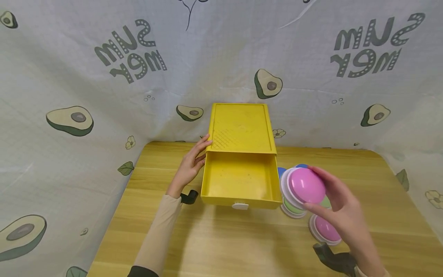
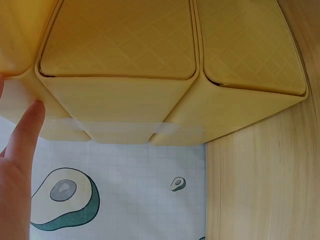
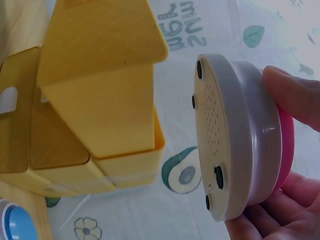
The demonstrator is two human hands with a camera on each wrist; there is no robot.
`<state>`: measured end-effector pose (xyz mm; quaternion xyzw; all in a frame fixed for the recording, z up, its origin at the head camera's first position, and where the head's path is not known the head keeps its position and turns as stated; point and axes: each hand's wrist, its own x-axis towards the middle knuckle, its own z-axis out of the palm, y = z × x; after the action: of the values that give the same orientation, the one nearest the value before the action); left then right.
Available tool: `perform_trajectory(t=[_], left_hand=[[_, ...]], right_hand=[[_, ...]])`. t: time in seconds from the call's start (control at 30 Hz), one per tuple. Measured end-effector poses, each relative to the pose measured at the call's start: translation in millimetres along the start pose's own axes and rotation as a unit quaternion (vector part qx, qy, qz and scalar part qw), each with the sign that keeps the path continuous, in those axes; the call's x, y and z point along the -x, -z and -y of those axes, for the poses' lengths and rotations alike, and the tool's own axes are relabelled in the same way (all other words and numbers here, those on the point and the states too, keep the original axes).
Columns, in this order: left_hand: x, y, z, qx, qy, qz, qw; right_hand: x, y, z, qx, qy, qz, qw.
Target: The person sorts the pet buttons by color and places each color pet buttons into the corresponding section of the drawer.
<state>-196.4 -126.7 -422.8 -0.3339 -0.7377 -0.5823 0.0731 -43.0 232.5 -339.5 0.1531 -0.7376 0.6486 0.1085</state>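
Note:
A yellow drawer cabinet stands on the table, its top drawer pulled out with nothing inside. That drawer has a white knob. My left hand touches the cabinet's left side, fingers extended; one fingertip shows against the yellow wall in the left wrist view. My right hand grips a pink push button with a white base, just right of the drawer front. In the right wrist view the button's base is tilted sideways, showing small holes and dark pads.
Below the held button, on the table, lie another pink button, a green button and blue buttons, partly covered. A second green button peeks out behind the right hand. A patterned cloth hangs behind the cabinet.

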Motion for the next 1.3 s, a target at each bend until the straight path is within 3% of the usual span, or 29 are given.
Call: perform_trajectory(t=[0.17,0.33,0.4,0.63,0.87,1.03,1.3], left_hand=[[0.3,-0.6,0.9,0.004,0.005,0.002,1.0000],[-0.2,-1.0,-0.2,0.005,0.017,0.001,0.9998],[-0.9,-1.0,-2.6,0.007,0.021,0.001,0.9998],[-4.1,0.5,-33.5,0.006,0.030,0.005,0.9995],[-3.5,0.7,-37.5,0.004,0.034,0.005,0.9994],[-2.2,0.2,-36.8,0.002,0.030,0.001,0.9995],[-1.4,-0.1,-37.1,0.004,0.034,0.001,0.9994]], right_hand=[[-11.2,-10,2,-0.033,0.044,0.021,0.9983],[-20.6,-22,5,-0.041,0.057,0.041,0.9967],[-24.0,-28,7,-0.033,0.052,0.050,0.9968],[-37.2,-49,8,-0.005,0.021,0.088,0.9959],[-50.2,-71,0,0.038,0.021,0.121,0.9918],[-56.3,-85,-4,0.042,-0.001,0.141,0.9892],[-64.1,-102,-4,0.069,-0.008,0.150,0.9862]])
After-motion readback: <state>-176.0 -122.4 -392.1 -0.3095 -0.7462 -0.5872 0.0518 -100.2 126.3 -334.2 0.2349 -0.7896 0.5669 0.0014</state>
